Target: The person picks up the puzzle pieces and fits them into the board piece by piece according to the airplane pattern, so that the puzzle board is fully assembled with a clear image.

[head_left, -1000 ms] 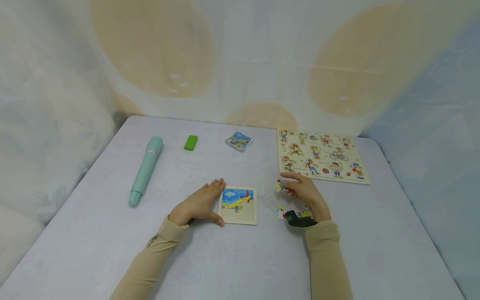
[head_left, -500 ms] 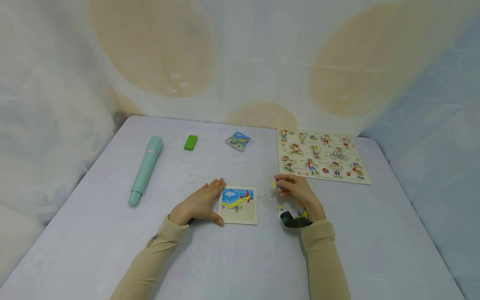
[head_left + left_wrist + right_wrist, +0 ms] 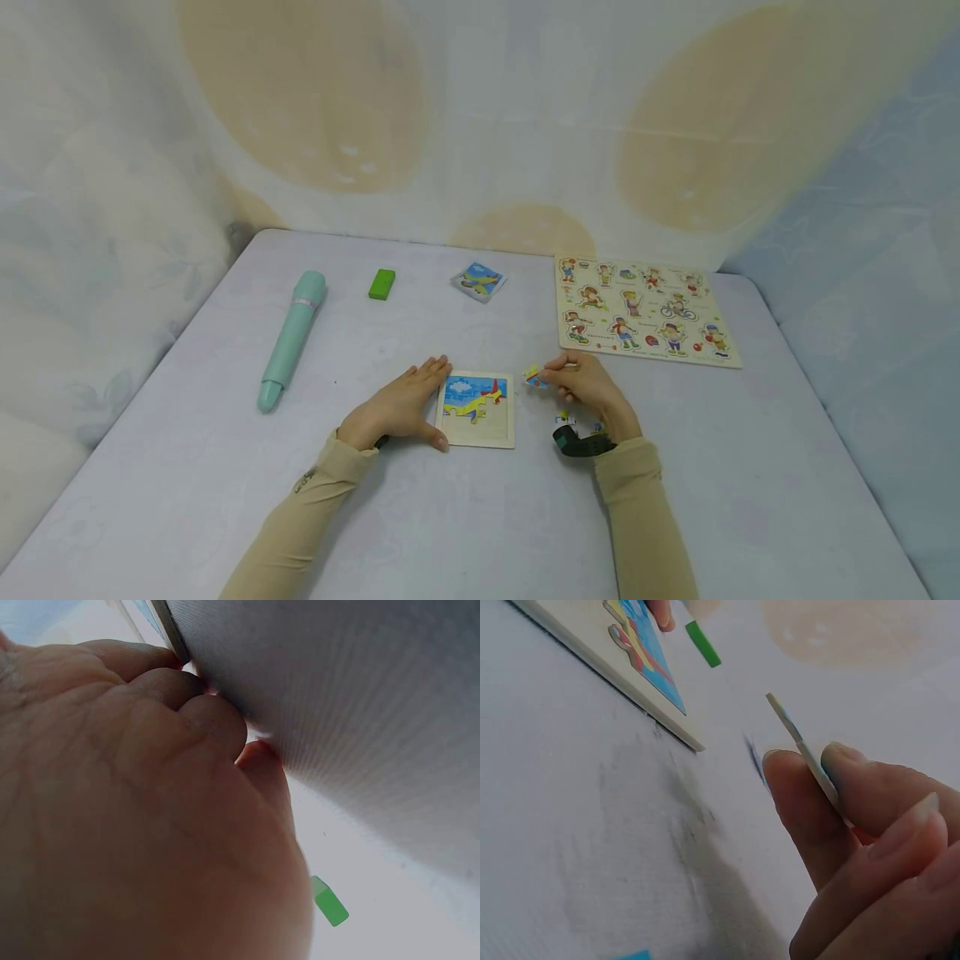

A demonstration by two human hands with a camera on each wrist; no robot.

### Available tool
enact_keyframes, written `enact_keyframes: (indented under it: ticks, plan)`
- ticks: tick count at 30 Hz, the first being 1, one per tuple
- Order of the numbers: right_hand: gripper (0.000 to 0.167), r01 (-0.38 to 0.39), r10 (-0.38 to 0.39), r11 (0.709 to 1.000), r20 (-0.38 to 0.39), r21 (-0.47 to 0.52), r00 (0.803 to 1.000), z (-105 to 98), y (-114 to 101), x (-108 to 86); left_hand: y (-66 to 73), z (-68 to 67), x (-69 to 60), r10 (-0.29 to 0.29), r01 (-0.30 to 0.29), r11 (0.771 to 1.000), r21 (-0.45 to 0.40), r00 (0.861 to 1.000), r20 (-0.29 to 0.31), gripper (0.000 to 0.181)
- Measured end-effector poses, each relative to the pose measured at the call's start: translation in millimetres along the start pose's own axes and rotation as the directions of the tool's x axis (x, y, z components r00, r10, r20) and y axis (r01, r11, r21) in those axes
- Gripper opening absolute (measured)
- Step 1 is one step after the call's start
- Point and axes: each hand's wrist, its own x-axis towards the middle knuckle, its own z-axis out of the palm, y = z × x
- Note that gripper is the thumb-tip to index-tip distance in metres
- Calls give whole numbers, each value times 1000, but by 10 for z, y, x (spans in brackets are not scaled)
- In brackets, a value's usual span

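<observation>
A square wooden puzzle tray (image 3: 480, 437) lies on the table, its upper part filled with joined blue, yellow and red pieces. The left hand (image 3: 400, 405) rests flat at the tray's left edge, fingers straight and thumb at the lower corner. Just right of the tray, the right hand (image 3: 591, 388) pinches a small colourful puzzle piece (image 3: 534, 377) between thumb and finger. In the right wrist view that piece (image 3: 802, 746) is seen edge-on, apart from the tray (image 3: 615, 671). Loose pieces (image 3: 564, 419) lie near the right wrist, partly hidden by the black wrist strap.
A mint-green microphone-shaped object (image 3: 291, 342) lies at the left. Toward the back are a green block (image 3: 382, 284) and a small picture card or packet (image 3: 479, 282). A large wooden board with sports figures (image 3: 648, 312) lies beyond the right hand.
The right hand has moved left with its pinched piece, closer to the tray, and the piece shows more of its printed face. The left hand has stayed in place.
</observation>
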Motion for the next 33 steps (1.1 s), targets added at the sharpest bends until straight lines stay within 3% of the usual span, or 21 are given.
enact_keyframes:
  ticks: [7,20,33]
  plan:
    - [10,17,-14,999,76,-46,997,123,-5,21,-3,5,5,2,-2,1000,1,1000,0,122]
    - [16,61,-32,980,155,-188,987,370,-65,32,5,-12,3,-5,5,1000,-1,1000,5,122]
    - [14,38,-24,962,54,-270,998,575,-113,-1,2,-19,-7,2,-2,1000,-1,1000,6,121]
